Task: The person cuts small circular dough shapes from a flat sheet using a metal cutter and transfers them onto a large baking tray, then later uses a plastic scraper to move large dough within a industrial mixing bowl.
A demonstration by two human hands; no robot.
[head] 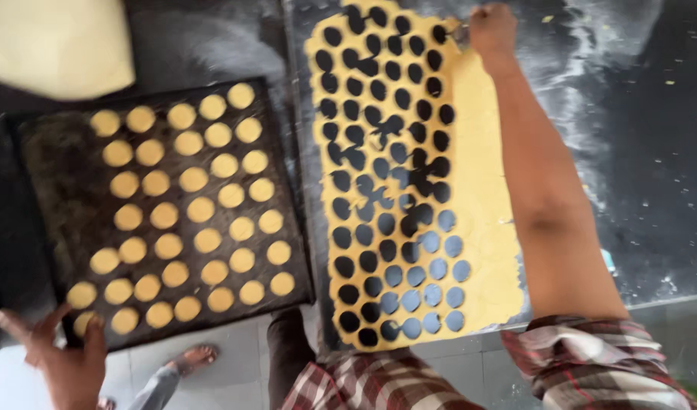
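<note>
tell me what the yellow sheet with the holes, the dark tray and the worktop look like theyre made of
The yellow sheet looks like soft rolled dough: matte, with clean round holes punched out. The tray seems to be dark metal, blackened and dull, possibly from baking. The worktop looks like dark, smooth stone or metal, dusted with white flour; which one is unclear.

Yellow dough sheet (481, 197) dotted with dark round holes; pale-yellow discs (183, 205) on a black tray (52, 152); plaid sleeve (591, 357).

- My right hand (491, 29) rests at the far end of the dough sheet (481, 190) before me.
- The baking tray (41, 152) lies left of it, dough rounds (177, 205) in rows on it.
- My left hand (63, 361) grips the tray's near corner.
</note>
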